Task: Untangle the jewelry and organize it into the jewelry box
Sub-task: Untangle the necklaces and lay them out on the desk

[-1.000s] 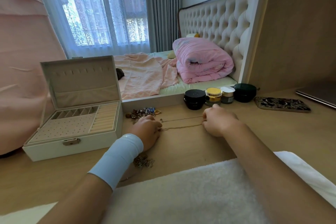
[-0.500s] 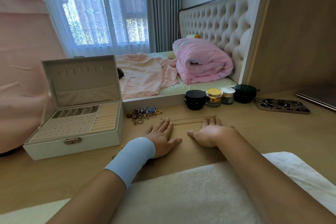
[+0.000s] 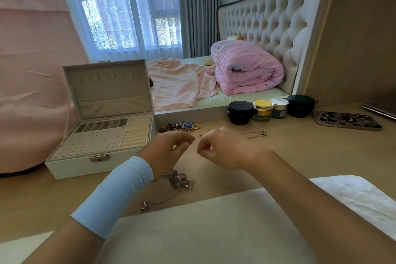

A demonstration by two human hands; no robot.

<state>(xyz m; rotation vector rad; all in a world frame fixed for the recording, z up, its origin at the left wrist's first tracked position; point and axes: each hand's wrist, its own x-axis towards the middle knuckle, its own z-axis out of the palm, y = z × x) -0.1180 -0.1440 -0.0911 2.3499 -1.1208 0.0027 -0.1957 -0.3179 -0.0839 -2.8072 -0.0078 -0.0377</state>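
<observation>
Desk point(image 3: 300, 156) held one white jewelry box point(image 3: 100, 157). Cosmetic jars were four: black jar point(image 3: 239, 112), yellow-lidded jar point(image 3: 262, 110), white-lidded jar point(image 3: 279, 108), dark green jar point(image 3: 300, 105). Jewelry lots were three: colourful heap point(image 3: 182, 125), silver tangle point(image 3: 180, 181), gold chain point(image 3: 256, 134). One patterned case point(image 3: 346, 120). Hands were two: left hand point(image 3: 169, 150), right hand point(image 3: 225, 149). One blue wristband point(image 3: 120, 191), one white towel point(image 3: 192, 231), one rolled pink quilt point(image 3: 246, 68).

Silver tangle point(image 3: 180, 181) partly behind blue wristband point(image 3: 120, 191), grey slab point(image 3: 380, 109) off right edge
</observation>
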